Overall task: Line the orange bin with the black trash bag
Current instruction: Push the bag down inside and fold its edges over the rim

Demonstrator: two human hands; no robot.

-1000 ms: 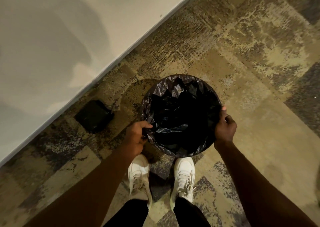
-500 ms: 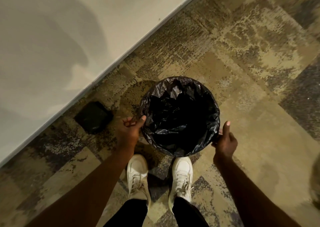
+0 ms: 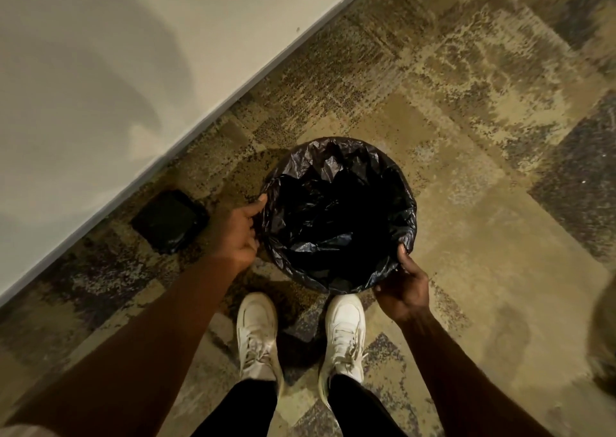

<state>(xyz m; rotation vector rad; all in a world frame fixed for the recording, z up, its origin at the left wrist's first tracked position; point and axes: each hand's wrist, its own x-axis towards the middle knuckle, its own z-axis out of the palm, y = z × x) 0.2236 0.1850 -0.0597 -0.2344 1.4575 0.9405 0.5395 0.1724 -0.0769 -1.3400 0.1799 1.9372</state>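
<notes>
Both hands are back on the bag [image 3: 336, 216] after letting go: left hand [image 3: 238, 233] presses its folded edge, right hand [image 3: 401, 286] pinches the rim. Bin's hidden underneath, nearly lined.

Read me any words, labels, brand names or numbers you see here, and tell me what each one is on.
None can be read: no text shows on the crinkled black plastic trash bag, the flat black square object by the wall, or the white lace-up sneakers.
</notes>
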